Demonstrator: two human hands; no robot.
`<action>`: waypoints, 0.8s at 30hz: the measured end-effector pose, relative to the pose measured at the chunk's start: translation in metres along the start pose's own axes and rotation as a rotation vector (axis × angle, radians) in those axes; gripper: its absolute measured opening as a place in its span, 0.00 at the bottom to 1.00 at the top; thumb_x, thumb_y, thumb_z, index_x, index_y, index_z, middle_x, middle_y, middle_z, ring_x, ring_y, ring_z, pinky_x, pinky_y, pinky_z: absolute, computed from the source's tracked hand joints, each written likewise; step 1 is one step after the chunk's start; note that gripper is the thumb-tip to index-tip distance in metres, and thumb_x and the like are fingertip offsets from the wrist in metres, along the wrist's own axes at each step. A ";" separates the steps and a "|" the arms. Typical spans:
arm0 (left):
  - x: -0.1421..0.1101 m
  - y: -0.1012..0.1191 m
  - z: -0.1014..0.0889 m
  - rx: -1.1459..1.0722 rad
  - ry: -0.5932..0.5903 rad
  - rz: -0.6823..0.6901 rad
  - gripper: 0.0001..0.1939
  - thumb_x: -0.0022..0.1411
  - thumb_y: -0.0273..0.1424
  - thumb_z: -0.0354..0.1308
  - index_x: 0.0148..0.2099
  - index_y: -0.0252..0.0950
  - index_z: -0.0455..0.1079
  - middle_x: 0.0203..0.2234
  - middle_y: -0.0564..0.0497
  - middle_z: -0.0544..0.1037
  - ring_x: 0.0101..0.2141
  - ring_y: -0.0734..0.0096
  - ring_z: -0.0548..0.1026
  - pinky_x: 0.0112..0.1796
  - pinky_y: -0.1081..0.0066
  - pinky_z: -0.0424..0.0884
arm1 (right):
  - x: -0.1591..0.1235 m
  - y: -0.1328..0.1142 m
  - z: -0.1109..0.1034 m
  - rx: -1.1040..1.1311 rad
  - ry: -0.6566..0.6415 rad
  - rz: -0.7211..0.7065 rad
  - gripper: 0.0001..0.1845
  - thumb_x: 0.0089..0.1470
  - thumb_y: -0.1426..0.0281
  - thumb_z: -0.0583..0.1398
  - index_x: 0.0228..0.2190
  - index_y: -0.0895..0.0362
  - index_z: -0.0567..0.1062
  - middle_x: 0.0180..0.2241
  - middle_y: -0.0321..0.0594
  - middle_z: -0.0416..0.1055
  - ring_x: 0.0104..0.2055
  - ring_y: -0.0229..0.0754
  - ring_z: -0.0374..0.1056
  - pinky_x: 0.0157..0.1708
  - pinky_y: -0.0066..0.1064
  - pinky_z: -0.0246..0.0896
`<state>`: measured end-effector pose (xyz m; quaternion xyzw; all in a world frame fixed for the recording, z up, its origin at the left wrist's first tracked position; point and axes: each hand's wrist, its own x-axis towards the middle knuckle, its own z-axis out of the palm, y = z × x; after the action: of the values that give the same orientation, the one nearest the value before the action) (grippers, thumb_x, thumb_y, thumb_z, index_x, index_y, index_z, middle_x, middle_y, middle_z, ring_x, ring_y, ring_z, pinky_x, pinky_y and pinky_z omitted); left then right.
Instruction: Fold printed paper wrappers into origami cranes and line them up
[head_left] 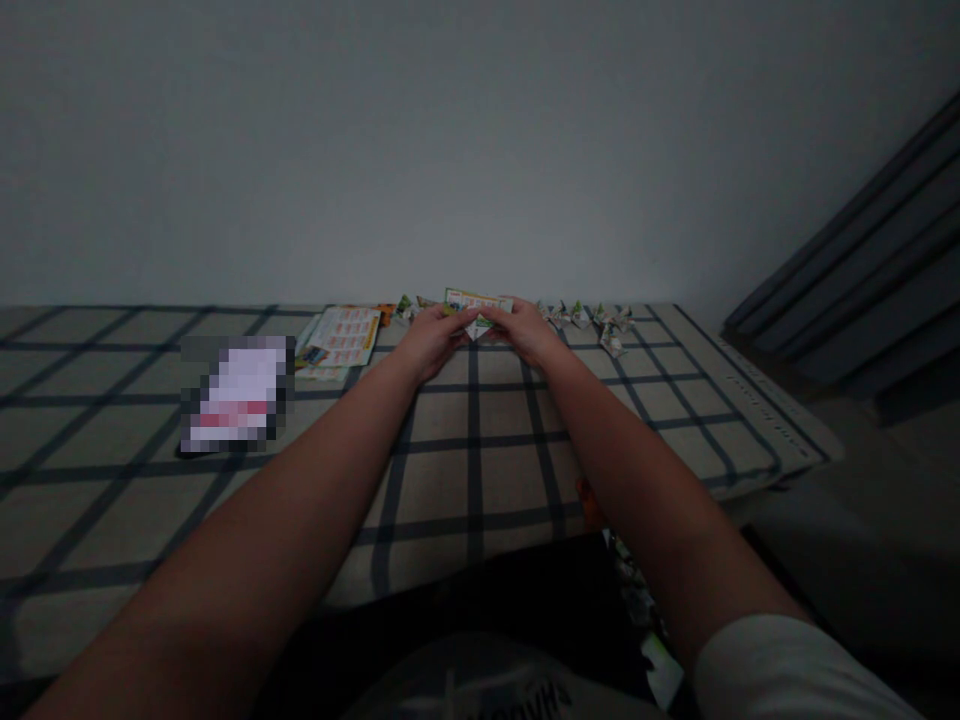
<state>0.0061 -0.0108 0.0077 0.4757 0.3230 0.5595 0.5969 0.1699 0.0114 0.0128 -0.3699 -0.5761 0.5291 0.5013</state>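
Note:
Both my arms reach forward over a checked bedsheet (480,450) towards the far wall. My left hand (433,338) and my right hand (525,328) meet at a small printed paper piece (477,308), each pinching it with closed fingers. The paper is partly folded, with a white point hanging below the fingers. It is held just above the sheet near the wall.
Several small folded paper shapes (592,320) lie in a row to the right of my hands. Printed leaflets (341,338) lie to the left, and a blurred flat object (236,395) further left. More paper scraps (637,600) sit by my right elbow. A striped curtain (862,270) hangs right.

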 end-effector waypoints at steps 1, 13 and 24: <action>0.001 -0.001 0.000 -0.002 0.004 -0.002 0.18 0.46 0.38 0.76 0.36 0.35 0.78 0.34 0.48 0.82 0.32 0.72 0.75 0.33 0.73 0.69 | 0.000 0.000 0.000 -0.009 0.002 -0.009 0.15 0.46 0.62 0.70 0.34 0.58 0.78 0.33 0.37 0.79 0.29 0.34 0.70 0.28 0.24 0.66; 0.004 -0.002 -0.003 -0.076 -0.030 0.010 0.16 0.49 0.36 0.75 0.38 0.33 0.78 0.36 0.46 0.83 0.35 0.69 0.78 0.39 0.71 0.72 | 0.001 0.003 0.001 0.039 -0.003 0.023 0.18 0.44 0.59 0.72 0.33 0.58 0.78 0.32 0.38 0.78 0.30 0.34 0.70 0.30 0.25 0.67; 0.011 -0.004 -0.006 -0.200 0.027 -0.002 0.09 0.61 0.33 0.68 0.41 0.33 0.76 0.37 0.47 0.83 0.37 0.71 0.80 0.42 0.71 0.75 | 0.000 -0.001 0.002 0.111 0.010 0.016 0.20 0.43 0.58 0.73 0.26 0.58 0.74 0.26 0.34 0.73 0.26 0.32 0.66 0.29 0.24 0.64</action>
<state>0.0042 0.0018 0.0040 0.4060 0.2742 0.5946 0.6375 0.1685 0.0111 0.0141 -0.3491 -0.5404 0.5622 0.5196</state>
